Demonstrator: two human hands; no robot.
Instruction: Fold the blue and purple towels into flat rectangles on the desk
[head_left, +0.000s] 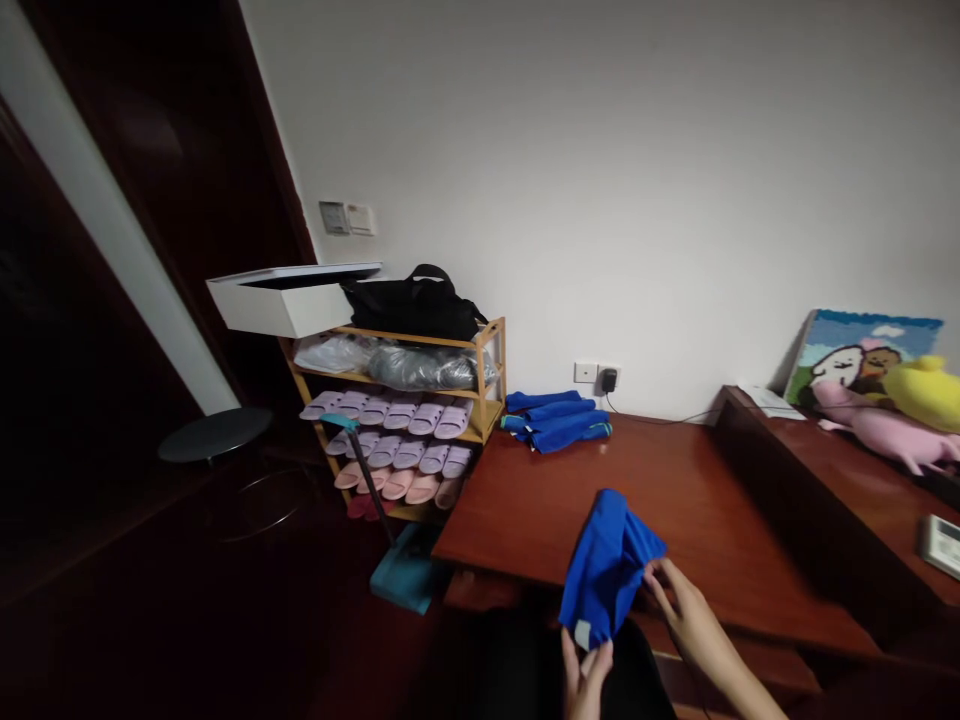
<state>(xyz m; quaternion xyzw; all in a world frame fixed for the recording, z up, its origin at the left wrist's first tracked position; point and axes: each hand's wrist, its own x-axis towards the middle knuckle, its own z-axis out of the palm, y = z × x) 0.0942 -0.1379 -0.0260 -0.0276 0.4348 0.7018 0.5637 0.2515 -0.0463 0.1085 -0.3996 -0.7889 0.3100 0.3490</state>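
A blue cloth [606,560] with a small white label near its lower end is held over the front edge of the brown table [675,500]. At the label end, my left hand [585,675] pinches the cloth between thumb and fingers. My right hand [679,600] grips its right side, where a corner flares outward. The fabric looks partly folded, and its full shape cannot be made out. Farther back on the table, against the wall, lies a pile of similar blue cloths [559,418].
Left of the table stands a wooden shoe rack [491,375] with slippers, a black bag [420,305] and a white box [262,308]. A teal dustpan [409,575] and a round stool [217,435] are on the floor. Plush toys [885,415] sit on the raised ledge at right.
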